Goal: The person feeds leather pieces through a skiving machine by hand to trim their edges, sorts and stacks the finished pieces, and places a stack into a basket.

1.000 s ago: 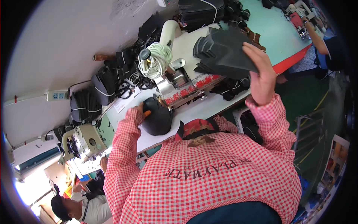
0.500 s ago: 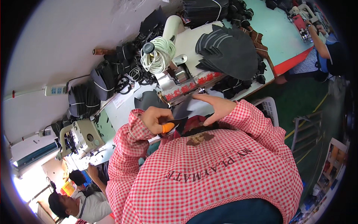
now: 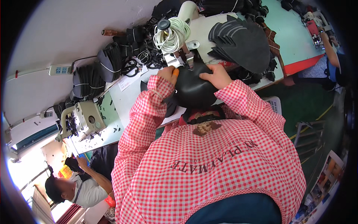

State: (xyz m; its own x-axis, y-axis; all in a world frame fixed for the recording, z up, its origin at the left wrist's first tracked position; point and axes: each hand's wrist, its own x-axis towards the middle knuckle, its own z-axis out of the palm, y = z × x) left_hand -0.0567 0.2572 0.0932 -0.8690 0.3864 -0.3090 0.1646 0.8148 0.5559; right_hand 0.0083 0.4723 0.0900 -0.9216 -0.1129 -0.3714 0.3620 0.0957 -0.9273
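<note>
A black, leather-like cut piece lies curved and shiny side up, its far end at the metal head of a bench machine. My left hand, an orange cover on one finger, grips the piece's left edge close beside that head. On the right edge my right hand is closed, thumb on top and the other fingers hidden beneath. Beyond my right hand, a fanned stack of dark cut pieces rests on the machine's white top. Another dark piece lies partly hidden under my left forearm.
Coiled pale cable hangs round a post on the machine. Bundled dark pieces line the wall at left. A second machine stands farther left, near a co-worker. Another person's arm shows at far right, beyond a white basket.
Both hands have moved forward from near my chest to the machine head, bringing the black piece with them. It is now spread between them. The whole view has shifted slightly.
</note>
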